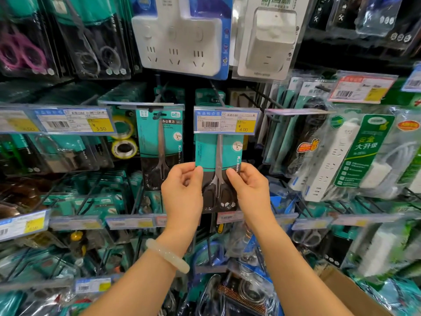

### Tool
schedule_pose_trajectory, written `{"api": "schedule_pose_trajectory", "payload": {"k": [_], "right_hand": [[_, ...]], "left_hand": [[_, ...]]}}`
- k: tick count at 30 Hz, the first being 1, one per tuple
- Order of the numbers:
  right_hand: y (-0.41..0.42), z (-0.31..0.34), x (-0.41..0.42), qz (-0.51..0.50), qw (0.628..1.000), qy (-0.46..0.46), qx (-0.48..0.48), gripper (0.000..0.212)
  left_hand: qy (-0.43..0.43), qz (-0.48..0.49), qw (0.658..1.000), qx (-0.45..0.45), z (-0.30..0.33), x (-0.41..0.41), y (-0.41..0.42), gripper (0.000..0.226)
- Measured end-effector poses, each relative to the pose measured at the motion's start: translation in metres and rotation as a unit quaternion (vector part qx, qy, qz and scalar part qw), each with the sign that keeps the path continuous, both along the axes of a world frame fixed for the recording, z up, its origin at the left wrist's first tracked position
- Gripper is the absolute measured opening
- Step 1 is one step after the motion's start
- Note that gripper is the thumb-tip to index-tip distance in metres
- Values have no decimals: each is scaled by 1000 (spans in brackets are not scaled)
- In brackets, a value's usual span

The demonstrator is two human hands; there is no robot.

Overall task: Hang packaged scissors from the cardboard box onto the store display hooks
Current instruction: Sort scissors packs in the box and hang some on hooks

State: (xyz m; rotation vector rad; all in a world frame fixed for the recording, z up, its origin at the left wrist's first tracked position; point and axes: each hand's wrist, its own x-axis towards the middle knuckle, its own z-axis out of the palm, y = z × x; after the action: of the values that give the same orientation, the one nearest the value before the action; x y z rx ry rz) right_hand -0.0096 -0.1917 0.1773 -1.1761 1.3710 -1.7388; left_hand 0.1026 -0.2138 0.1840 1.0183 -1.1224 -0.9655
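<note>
both hands, left hand (182, 190) and right hand (249, 189), pinch a teal-and-black carded scissors pack (217, 165) at the centre hook behind the blue-and-yellow price tag (225, 121); whether it is hooked cannot be told, and the brown cardboard box (350, 293) waits near right

Black wire display hooks (262, 103), teal scissors packs (160, 142) hanging, price tags (225, 120) in front, cardboard box (348, 290) possibly on the floor

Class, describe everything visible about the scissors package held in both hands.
The flat teal-and-black card package of steel scissors hangs upright, blades up, black handles down, under glossy clear plastic. The left hand and right hand pinch its side edges. Its top is hidden behind the 4.00 price tag.
</note>
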Motion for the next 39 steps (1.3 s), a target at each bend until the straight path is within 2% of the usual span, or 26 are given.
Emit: {"api": "schedule_pose_trajectory", "payload": {"k": [8, 14, 17, 19, 20, 21, 23, 25, 27, 29, 32, 33, 39], "right_hand": [[-7, -5, -3, 4, 1000, -18, -2, 19], [-20, -1, -2, -26, 999, 16, 16, 19], [-35, 4, -4, -72, 995, 63, 33, 12], [-44, 5, -7, -97, 988, 110, 46, 6], [-48, 4, -8, -106, 984, 135, 55, 5], [-51, 2, -9, -118, 977, 162, 69, 8], [-52, -4, -10, -142, 959, 216, 113, 30], [-47, -8, -8, -144, 945, 247, 158, 46], [-40, -13, -5, -133, 933, 282, 179, 44], [-30, -16, -3, -122, 903, 355, 210, 40], [-14, -19, 0, -89, 808, 526, 251, 38], [-7, -19, 1, -80, 791, 550, 257, 38], [39, -32, -13, -111, 743, 568, 336, 33]], "left_hand": [[-34, -6, 998, -48, -4, -1, 1, 23], [8, -12, 1000, -12, -1, -2, -17, 21], [-60, 4, 998, -20, 4, -5, -32, 23], [-135, -19, 990, -21, 8, -6, -39, 12], [-175, -41, 984, -11, 9, -6, -40, 10], [-224, -59, 973, -2, 8, -7, -41, 21], [-319, -83, 944, 11, 5, -7, -38, 38], [-357, -97, 929, 15, 1, -6, -32, 46], [-381, -106, 919, 3, -7, -5, -25, 49], [-444, -124, 887, -24, -15, -5, -19, 49], [-538, -166, 825, -45, -21, -7, -11, 42], [-549, -181, 814, -49, -22, -9, -9, 38], [-597, -265, 749, -114, -29, -30, 14, 34]]}}
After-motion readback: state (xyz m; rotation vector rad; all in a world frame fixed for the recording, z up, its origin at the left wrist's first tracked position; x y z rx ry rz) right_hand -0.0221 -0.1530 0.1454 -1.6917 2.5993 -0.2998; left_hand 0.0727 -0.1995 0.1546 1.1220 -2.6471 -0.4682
